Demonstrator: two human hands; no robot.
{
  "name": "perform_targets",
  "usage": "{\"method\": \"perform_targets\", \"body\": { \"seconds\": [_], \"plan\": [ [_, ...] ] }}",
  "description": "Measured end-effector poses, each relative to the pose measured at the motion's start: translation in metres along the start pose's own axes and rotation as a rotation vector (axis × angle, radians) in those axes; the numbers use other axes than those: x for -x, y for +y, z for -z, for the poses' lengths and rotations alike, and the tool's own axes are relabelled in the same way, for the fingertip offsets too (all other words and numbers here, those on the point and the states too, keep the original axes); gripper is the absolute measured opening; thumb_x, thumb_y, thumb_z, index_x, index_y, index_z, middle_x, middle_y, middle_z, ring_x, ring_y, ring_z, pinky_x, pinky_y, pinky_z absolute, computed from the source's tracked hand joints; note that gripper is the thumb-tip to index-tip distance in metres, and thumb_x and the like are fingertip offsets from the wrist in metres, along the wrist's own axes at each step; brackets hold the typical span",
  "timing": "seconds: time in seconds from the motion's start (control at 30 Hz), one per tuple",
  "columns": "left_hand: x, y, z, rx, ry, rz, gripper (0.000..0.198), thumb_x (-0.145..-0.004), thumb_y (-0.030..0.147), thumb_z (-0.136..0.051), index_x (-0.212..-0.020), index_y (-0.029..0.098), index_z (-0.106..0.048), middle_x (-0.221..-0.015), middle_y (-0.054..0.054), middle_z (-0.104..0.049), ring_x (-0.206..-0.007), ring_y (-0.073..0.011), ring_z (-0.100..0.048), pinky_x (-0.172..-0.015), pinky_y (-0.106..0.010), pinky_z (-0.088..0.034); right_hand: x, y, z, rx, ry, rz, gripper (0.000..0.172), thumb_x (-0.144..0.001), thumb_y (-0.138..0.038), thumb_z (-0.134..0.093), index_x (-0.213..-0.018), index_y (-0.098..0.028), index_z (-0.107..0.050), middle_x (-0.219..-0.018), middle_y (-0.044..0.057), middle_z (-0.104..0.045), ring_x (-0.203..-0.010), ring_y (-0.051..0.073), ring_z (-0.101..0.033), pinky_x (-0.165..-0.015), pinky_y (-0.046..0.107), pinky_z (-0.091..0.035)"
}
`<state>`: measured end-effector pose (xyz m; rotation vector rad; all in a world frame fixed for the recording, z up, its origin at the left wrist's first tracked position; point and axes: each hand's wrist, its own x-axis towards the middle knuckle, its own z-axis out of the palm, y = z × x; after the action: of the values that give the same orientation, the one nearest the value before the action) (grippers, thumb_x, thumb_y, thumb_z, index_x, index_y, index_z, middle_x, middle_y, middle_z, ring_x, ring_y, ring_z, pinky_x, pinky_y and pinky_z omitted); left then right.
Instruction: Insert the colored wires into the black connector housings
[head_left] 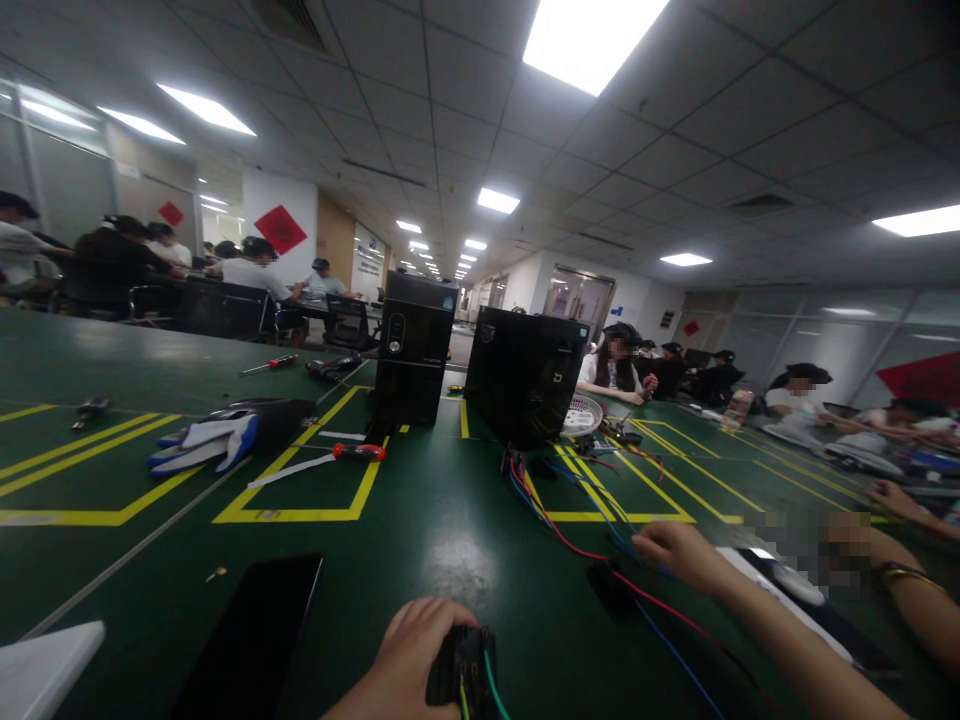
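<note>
My left hand (409, 655) is at the bottom middle, closed round a black connector plug (459, 668) with green and yellow wires running out of it. My right hand (679, 552) reaches forward on the green table (450, 540), fingers together and curled down over a bundle of red and blue wires (559, 528). These wires run back to a black computer case (525, 375). A small black connector (609, 587) lies just left of that hand. A second, upright black case (414, 350) stands to the left.
A red-handled screwdriver (358, 451) and blue-white gloves (210, 440) lie inside yellow tape boxes. A black phone (251, 640) and a white object (45, 668) sit near me. Another person's arm with a bracelet (904, 585) rests on the right. Seated people fill the far tables.
</note>
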<state>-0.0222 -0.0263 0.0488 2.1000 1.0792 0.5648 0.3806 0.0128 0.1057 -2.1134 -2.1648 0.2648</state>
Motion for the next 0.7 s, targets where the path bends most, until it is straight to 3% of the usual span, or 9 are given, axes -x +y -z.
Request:
{"method": "perform_targets", "body": {
  "seconds": [0.13,0.33,0.53,0.7],
  "plan": [
    [-0.004,-0.005,-0.004,-0.031,0.011,-0.001,0.044,-0.062,0.027,-0.070,-0.104,0.025,-0.057,-0.108,-0.002,-0.058,-0.107,-0.0234,-0.050,-0.098,-0.035,-0.035,-0.024,0.023,-0.015,0.097,0.035,-0.050,0.022,-0.091,-0.035,-0.051,-0.094,-0.016,-0.063,-0.089,0.002,-0.067,-0.083,0.017,-0.062,-0.079,0.037,-0.047],
    [-0.018,-0.023,-0.007,-0.033,-0.081,0.015,0.042,-0.062,0.024,-0.069,-0.103,0.028,-0.059,-0.109,0.001,-0.062,-0.107,-0.0223,-0.052,-0.096,-0.033,-0.034,-0.044,0.038,-0.039,0.147,-0.074,-0.082,0.022,-0.087,-0.031,-0.059,-0.104,-0.017,-0.062,-0.099,0.003,-0.065,-0.091,0.019,-0.061,-0.083,0.041,-0.049],
    [-0.023,-0.030,-0.010,-0.069,-0.079,-0.001,0.041,-0.064,0.029,-0.071,-0.103,0.028,-0.058,-0.110,0.000,-0.062,-0.107,-0.0219,-0.053,-0.096,-0.034,-0.035,-0.046,0.045,-0.031,0.164,-0.092,-0.219,0.021,-0.089,-0.034,-0.056,-0.100,-0.018,-0.063,-0.105,0.004,-0.065,-0.094,0.019,-0.061,-0.083,0.041,-0.049],
    [-0.025,-0.031,-0.012,-0.106,-0.075,0.006,0.038,-0.066,0.031,-0.069,-0.103,0.027,-0.059,-0.110,-0.001,-0.063,-0.106,-0.0225,-0.055,-0.095,-0.036,-0.038,-0.041,0.032,-0.027,0.195,-0.052,-0.213,0.022,-0.088,-0.035,-0.057,-0.098,-0.016,-0.063,-0.100,0.004,-0.065,-0.093,0.019,-0.061,-0.082,0.041,-0.049]
  ]
}}
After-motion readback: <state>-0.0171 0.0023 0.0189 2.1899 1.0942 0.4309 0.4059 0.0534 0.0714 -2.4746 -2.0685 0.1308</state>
